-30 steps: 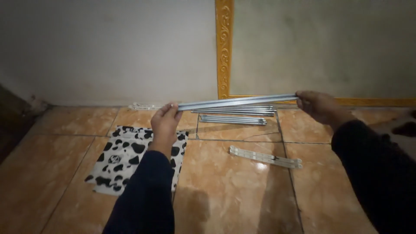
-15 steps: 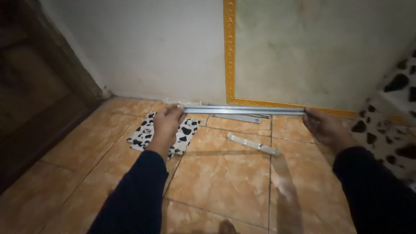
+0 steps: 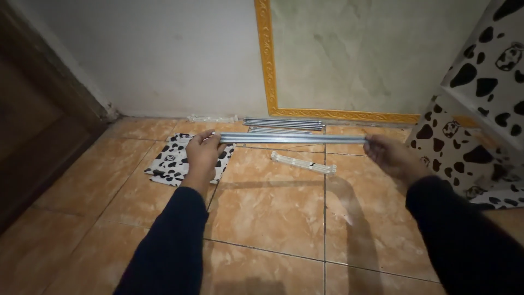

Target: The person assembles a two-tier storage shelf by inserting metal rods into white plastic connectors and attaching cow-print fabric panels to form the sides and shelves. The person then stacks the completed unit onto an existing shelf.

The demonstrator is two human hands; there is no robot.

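I hold a bundle of long silver metal rods (image 3: 292,139) level above the tiled floor, one end in each hand. My left hand (image 3: 202,154) grips the left end, and my right hand (image 3: 388,157) grips the right end. Both arms wear dark sleeves. Under the left hand lies a folded cow-print cloth (image 3: 170,162). More silver rods (image 3: 284,124) lie on the floor by the wall, beyond the held bundle. A short white plastic strip (image 3: 303,163) lies on the tiles just below the bundle.
A cow-print fabric shelf unit (image 3: 480,109) stands at the right. A dark wooden door (image 3: 33,131) fills the left side. An orange ornate trim (image 3: 266,60) runs up the wall. Another white strip (image 3: 213,118) lies at the wall's foot.
The view has pulled back and swung right, bringing the cow-print shelf unit into sight. The rod bundle has levelled out from its earlier tilt and sits lower, still held at both ends.
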